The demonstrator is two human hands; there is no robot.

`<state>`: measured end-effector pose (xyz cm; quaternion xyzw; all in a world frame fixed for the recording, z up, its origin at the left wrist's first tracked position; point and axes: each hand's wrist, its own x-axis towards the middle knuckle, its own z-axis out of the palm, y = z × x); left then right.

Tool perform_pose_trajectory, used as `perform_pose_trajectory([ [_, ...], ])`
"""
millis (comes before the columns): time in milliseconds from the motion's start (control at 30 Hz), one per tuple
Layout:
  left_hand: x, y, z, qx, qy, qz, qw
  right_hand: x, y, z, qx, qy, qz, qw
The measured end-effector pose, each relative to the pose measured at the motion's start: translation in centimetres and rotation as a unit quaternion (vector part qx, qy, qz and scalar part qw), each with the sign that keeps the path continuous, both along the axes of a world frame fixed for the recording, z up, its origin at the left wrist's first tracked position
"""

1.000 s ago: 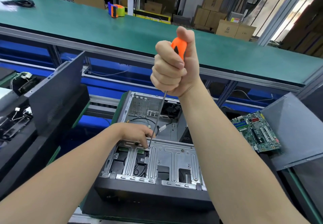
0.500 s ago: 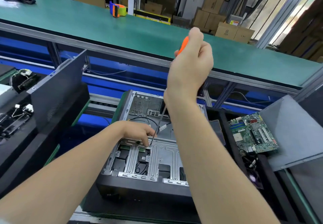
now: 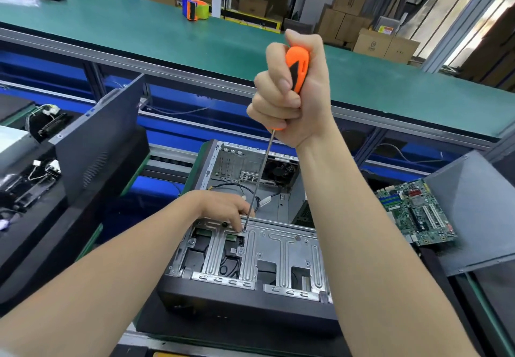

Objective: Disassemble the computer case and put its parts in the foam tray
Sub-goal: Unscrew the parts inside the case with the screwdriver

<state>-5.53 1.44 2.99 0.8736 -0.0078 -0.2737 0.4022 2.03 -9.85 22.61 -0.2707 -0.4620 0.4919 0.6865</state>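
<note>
The open computer case point(image 3: 223, 298) lies on its side in front of me, its silver drive cage point(image 3: 278, 248) facing up. My right hand point(image 3: 289, 97) grips the orange handle of a long screwdriver point(image 3: 296, 69) held nearly upright. The shaft's tip sits on a screw point(image 3: 244, 230) at the cage's back edge. My left hand point(image 3: 225, 207) rests on the cage beside that screw, fingertips touching the shaft near the tip. A green motherboard point(image 3: 415, 214) lies in the black foam tray point(image 3: 434, 262) to the right.
A grey side panel point(image 3: 94, 145) leans upright at the left, another grey panel point(image 3: 479, 212) lies at the right. Black parts with white connectors point(image 3: 36, 173) sit at far left. A green conveyor belt point(image 3: 139, 30) with a tape dispenser point(image 3: 195, 10) runs behind.
My right hand has turned on the screwdriver handle, from palm-away half a second ago back to a fist with knuckles facing left. The tip stays on the same screw; my left hand holds still.
</note>
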Motion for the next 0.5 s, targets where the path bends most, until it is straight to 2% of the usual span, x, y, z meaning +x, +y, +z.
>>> perform_pose_trajectory([
  [100, 0.0, 0.0, -0.1, 0.003, -0.004, -0.003, 1.000, 0.2, 0.6, -0.6, 0.013, 0.021, 0.106, 0.994],
  [300, -0.3, 0.5, -0.6, -0.048, -0.001, 0.050, 0.998, 0.4, 0.1, -0.9, 0.003, 0.005, 0.127, 0.992],
  [367, -0.6, 0.6, -0.8, -0.077, -0.032, 0.070, 0.994, 1.3, -0.2, -0.1, -0.026, -0.025, 0.080, 0.996],
  [433, -1.0, 0.7, -0.9, -0.102, -0.073, 0.080, 0.989, 1.8, -1.1, 0.7, -0.085, -0.063, -0.047, 0.993],
  [500, -1.6, 0.7, -0.7, -0.083, -0.107, 0.064, 0.989, 1.4, -1.9, 1.1, -0.123, -0.085, -0.175, 0.973],
])
